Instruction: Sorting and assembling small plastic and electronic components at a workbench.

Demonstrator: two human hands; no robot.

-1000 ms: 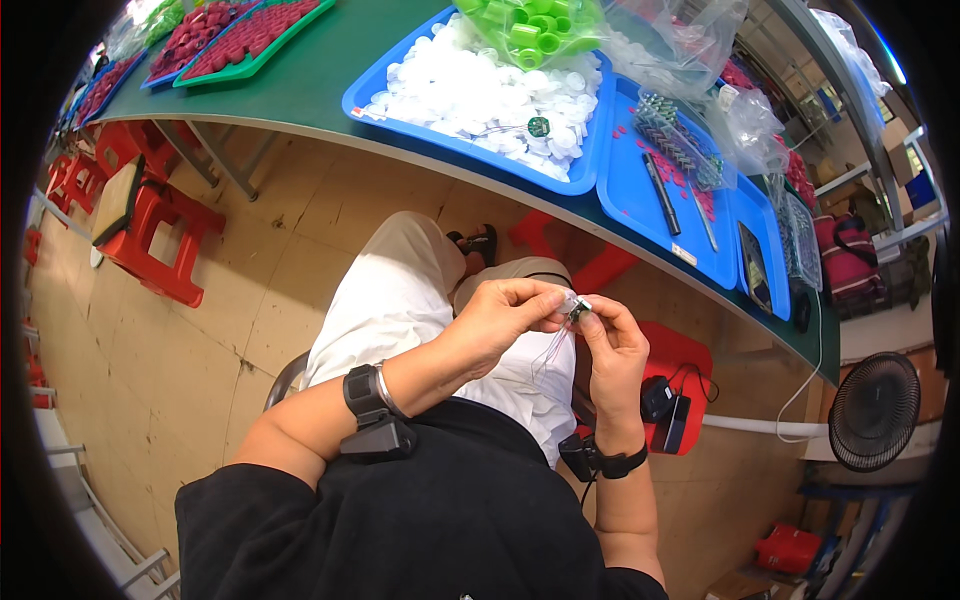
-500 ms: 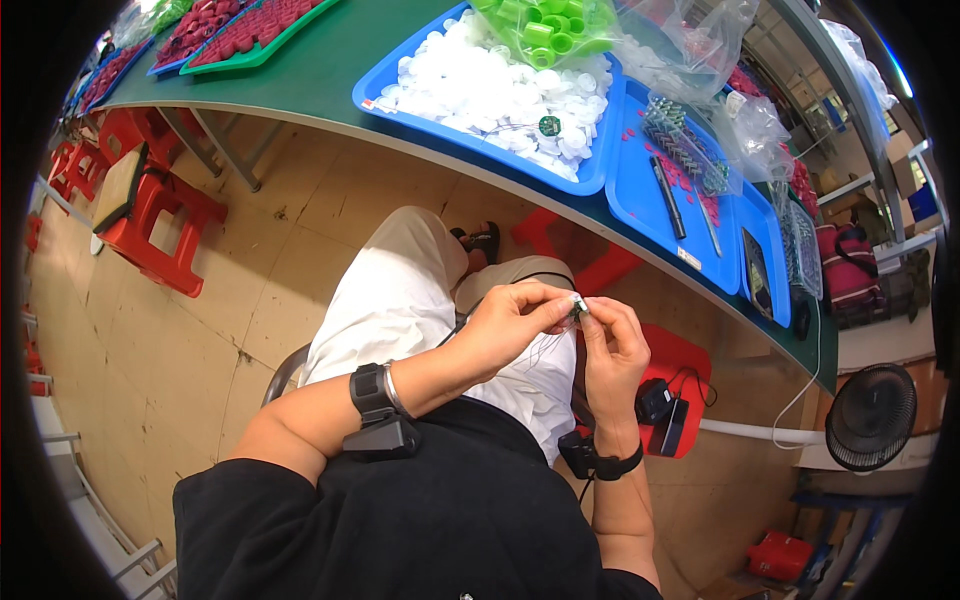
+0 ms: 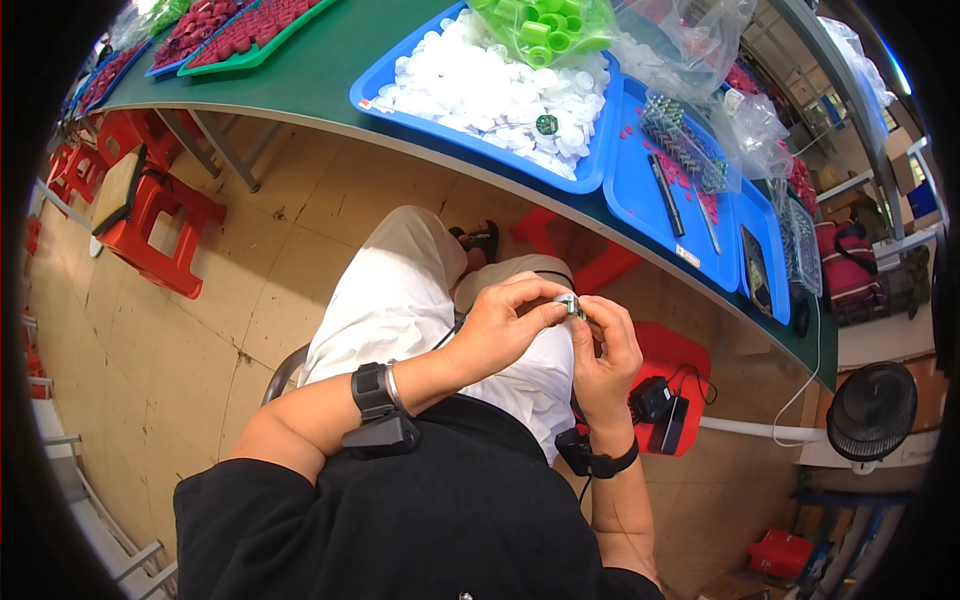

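Over my lap, my left hand (image 3: 505,322) and my right hand (image 3: 605,345) meet around a small white and green part (image 3: 570,303). Both pinch it between thumb and fingertips, so most of it is hidden. A black band sits on each wrist. On the green table (image 3: 340,60) ahead lies a blue tray (image 3: 590,170) heaped with white round caps (image 3: 490,85), with one dark green disc (image 3: 546,124) on top. A bag of bright green tubes (image 3: 535,25) rests at the tray's far side.
A second blue tray (image 3: 640,190) to the right holds slim dark tools and red bits. Clear plastic bags lie behind it. Red stools (image 3: 150,215) stand on the tan floor at left, a black fan (image 3: 870,410) at right, and black chargers (image 3: 665,410) by a red stool.
The hands stay together on the small part, with only slight finger shifts. My head has tilted a little, so the table and trays sit slightly higher in view.
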